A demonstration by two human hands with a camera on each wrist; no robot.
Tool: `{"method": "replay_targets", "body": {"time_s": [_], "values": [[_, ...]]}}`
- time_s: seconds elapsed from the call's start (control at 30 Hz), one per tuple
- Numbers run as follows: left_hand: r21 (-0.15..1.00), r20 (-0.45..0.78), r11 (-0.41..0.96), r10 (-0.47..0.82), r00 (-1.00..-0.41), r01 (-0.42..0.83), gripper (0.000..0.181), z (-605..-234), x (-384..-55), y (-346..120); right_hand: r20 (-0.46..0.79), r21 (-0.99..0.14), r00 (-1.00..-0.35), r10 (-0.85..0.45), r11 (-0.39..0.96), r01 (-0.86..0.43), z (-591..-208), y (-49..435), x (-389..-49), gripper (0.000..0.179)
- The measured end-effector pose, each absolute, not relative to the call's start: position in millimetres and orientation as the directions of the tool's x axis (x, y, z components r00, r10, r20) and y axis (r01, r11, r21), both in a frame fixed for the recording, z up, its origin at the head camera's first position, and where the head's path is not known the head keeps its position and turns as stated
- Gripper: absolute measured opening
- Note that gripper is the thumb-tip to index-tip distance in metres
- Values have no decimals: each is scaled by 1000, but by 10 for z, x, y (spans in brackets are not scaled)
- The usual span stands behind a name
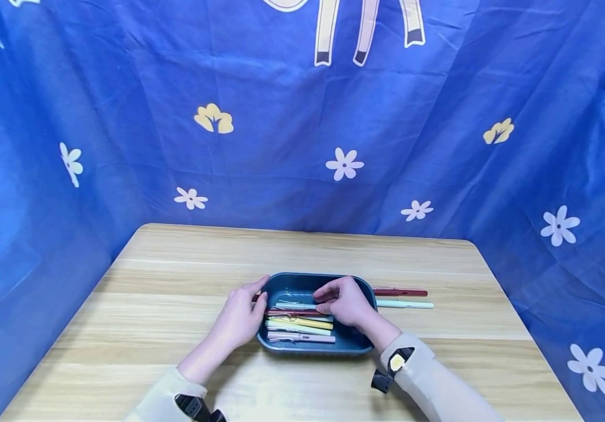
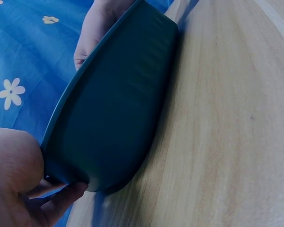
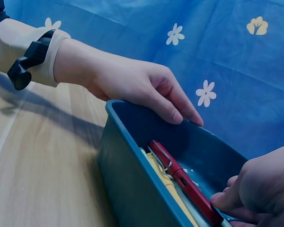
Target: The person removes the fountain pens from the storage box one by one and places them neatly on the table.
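A dark teal plastic bin (image 1: 318,350) with rounded corners stands on the table. Inside its left half several pens with wire clips lie side by side: a pale blue pen (image 1: 294,306), a dark red pen (image 1: 296,313), a yellow pen (image 1: 304,323) and a lilac pen (image 1: 304,338). My left hand (image 1: 239,316) grips the bin's left end, its thumb over the rim and other fingers along the outside. Reaching in over the right side, my right hand (image 1: 343,300) pinches the right end of the pale blue pen; its fingertips partly hide that end.
Right of the bin, another dark red pen (image 1: 402,292) and a pale mint pen (image 1: 406,304) lie on the wooden table (image 1: 186,264), their left ends hidden behind the bin. A blue patterned curtain (image 1: 281,193) surrounds the table's back and sides.
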State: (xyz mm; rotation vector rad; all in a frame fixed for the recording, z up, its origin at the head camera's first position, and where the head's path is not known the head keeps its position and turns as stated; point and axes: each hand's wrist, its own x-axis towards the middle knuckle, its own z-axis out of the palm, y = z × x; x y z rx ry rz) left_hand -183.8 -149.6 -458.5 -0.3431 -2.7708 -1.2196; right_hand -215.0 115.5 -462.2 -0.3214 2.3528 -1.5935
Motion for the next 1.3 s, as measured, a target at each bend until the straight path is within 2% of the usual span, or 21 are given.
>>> {"method": "replay_targets", "body": {"time_s": [0.33, 1.0, 1.3], "values": [[704, 193, 662, 171, -966, 258, 46, -4574, -1834, -1494, -103, -884, -929, -356, 462, -78, -4607, 1144, -2152, 20], [699, 203, 663, 174, -964, 267, 46, -4559, -1829, -1499, -59, -816, -917, -394, 548, -183, -4604, 1105, -2176, 17], [702, 189, 666, 166, -968, 252, 46, -4565, -1827, -1498, -20, -852, -933, -359, 494, -171, -4587, 1114, -2153, 13]]}}
